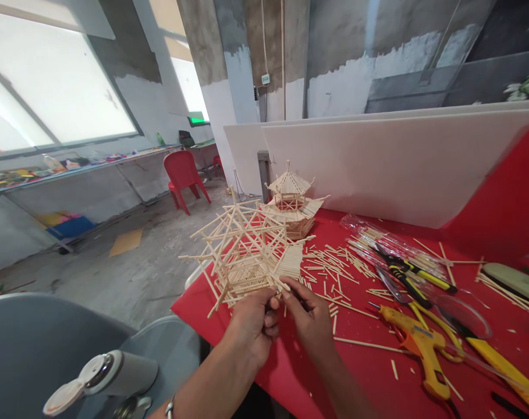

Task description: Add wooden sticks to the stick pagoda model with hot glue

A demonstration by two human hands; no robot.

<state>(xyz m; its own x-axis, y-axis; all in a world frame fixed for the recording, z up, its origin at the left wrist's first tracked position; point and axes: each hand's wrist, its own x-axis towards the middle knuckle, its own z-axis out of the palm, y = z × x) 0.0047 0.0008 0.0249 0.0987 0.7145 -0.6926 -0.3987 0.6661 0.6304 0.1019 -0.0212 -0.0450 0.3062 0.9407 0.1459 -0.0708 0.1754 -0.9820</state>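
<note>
No legible text, labels, numbers or signs

By the table's (360, 372) left corner, the left hand (256, 323) hides some of the stick house (249, 272). A green thing (514, 283) is cut off.

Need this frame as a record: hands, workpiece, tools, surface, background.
left hand: at near edge of open-framed stick model
right hand: beside it, same edge; exact grip unclear
behind model: stick pagoda, roof slatted
tools, to the right: yellow glue gun, black-and-yellow cutters
surface: red table, loose sticks scattered
background: red chair
</note>
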